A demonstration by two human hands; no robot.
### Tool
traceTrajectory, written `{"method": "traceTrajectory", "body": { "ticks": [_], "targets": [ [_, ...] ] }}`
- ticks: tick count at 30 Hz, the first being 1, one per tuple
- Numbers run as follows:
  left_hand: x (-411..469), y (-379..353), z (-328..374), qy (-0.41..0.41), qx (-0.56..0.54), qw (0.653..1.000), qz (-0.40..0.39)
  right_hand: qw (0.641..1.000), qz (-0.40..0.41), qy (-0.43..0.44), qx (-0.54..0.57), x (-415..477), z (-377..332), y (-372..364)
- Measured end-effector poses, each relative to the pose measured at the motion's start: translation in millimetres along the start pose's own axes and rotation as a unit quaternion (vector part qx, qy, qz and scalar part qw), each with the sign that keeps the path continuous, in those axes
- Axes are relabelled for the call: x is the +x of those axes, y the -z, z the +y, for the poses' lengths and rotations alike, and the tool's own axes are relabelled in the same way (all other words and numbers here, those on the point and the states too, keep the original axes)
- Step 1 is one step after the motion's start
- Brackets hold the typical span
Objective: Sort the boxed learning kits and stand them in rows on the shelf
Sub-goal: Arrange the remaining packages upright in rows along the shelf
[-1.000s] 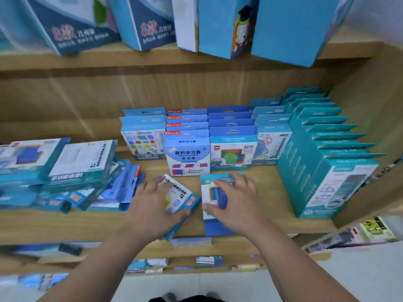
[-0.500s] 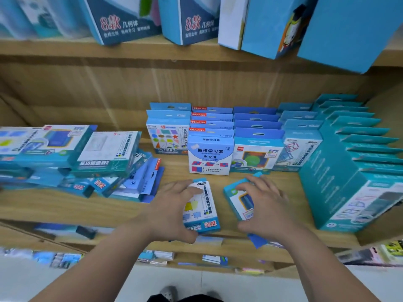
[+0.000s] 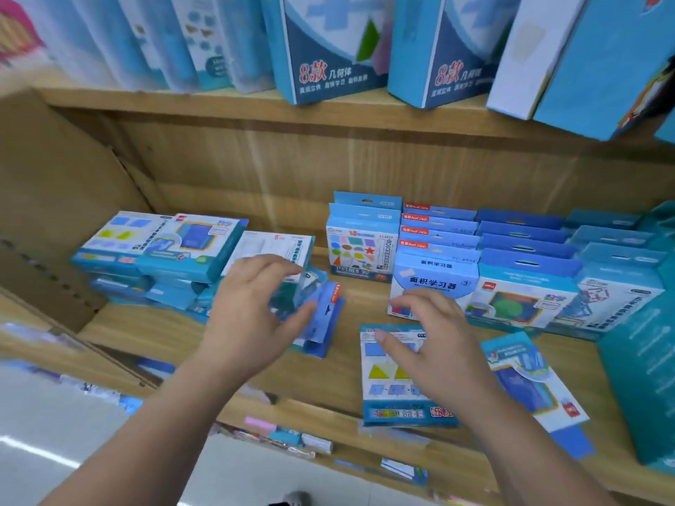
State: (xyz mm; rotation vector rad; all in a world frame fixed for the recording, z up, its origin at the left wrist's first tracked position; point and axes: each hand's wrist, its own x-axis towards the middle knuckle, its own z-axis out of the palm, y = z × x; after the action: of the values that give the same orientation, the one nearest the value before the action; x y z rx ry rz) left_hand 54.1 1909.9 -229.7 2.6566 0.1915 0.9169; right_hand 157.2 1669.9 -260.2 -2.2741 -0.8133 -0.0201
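Observation:
My left hand (image 3: 255, 312) reaches with spread, loosely bent fingers over the right end of a jumbled pile of flat kits (image 3: 164, 250), just above some small blue boxes (image 3: 323, 319). It holds nothing that I can see, though the view is blurred there. My right hand (image 3: 434, 345) lies open over a flat kit printed with coloured shapes (image 3: 391, 385) at the shelf's front edge. A second flat blue kit (image 3: 529, 381) lies just right of it. Behind them, kits stand in rows (image 3: 434, 279).
Large teal boxes (image 3: 643, 359) stand in a row at the far right. The wooden shelf (image 3: 350, 359) has bare board between the two hands. Tall blue boxes (image 3: 328, 67) overhang from the shelf above. More packets (image 3: 285, 436) lie on a lower shelf.
My left hand let go of the shapes kit and moved left to the pile. My right hand left the blue kit and now covers the shapes kit. The view swung left.

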Motion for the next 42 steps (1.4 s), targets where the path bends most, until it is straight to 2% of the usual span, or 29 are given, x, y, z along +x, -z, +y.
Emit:
{"method": "traceTrajectory", "body": {
  "ticks": [2,7,9,12,16,20,31,38,42],
  "targets": [
    [8,21,-34,0.035,0.069,0.997,0.02,0.999,-0.035,0.025,0.017,16,-22,-11],
    [26,59,-121,0.165,0.173,0.971,-0.016,0.996,-0.084,0.038,0.017,62,-75,-40],
    [37,72,-157,0.222,0.205,0.952,-0.056,0.996,-0.086,0.02,0.002,83,-94,-52],
    [52,89,-206,0.31,0.247,0.902,-0.168,0.995,-0.1,-0.01,-0.025,106,-118,-70],
    [45,85,-234,0.286,0.232,0.896,-0.247,0.989,-0.128,-0.027,-0.073,114,-139,-90],
    [36,83,-230,0.28,0.213,0.904,-0.244,0.98,-0.163,-0.052,-0.106,112,-144,-103],
    [33,105,-235,0.301,0.071,0.907,-0.286,0.986,-0.115,-0.064,-0.1,103,-145,-112],
    [33,114,-227,0.288,0.056,0.933,-0.209,0.984,-0.121,-0.071,-0.109,103,-148,-111],
    [31,132,-212,0.249,0.073,0.958,-0.121,0.984,-0.123,-0.075,-0.103,102,-149,-110]
  ]
}}
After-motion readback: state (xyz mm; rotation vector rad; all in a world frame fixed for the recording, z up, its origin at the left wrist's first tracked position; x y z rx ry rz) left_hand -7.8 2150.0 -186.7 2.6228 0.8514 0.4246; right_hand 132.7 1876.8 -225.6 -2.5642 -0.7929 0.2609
